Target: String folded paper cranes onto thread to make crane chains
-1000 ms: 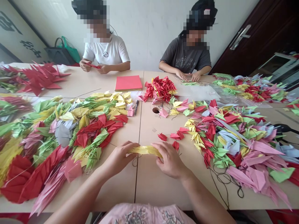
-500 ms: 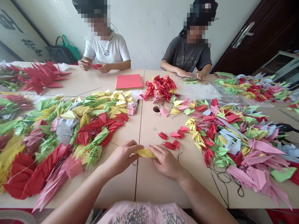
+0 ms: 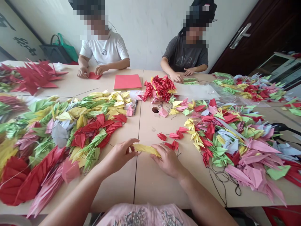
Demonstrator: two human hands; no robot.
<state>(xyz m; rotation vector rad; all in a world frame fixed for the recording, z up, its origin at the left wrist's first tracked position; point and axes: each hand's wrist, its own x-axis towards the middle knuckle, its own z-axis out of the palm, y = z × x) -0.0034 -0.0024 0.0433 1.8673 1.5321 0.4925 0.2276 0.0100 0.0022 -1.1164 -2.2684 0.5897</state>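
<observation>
Between my hands, above the table's seam, is a yellow folded paper bundle (image 3: 147,149). My right hand (image 3: 168,158) grips its right end with the thumb below and the fingers on top. At the bundle's left end is my left hand (image 3: 122,155), its thumb and index finger apart; whether it touches the paper is hard to tell. Small red folded pieces (image 3: 174,135) on dark string lie just beyond my right hand. To the left is a heap of folded paper strings, with a red strand (image 3: 101,124) and a green one (image 3: 95,144).
Mixed coloured folded papers (image 3: 225,138) and loose black cord (image 3: 222,180) lie on the right. Farther back are a stack of red sheets (image 3: 127,81), a red pile (image 3: 158,88) and a hole (image 3: 155,110). Two people sit opposite, their hands on paper pieces.
My left hand's fingers have parted at the bundle's left end, while my right hand keeps its grip. The person at the left has lowered red paper to the table. The view has shifted slightly.
</observation>
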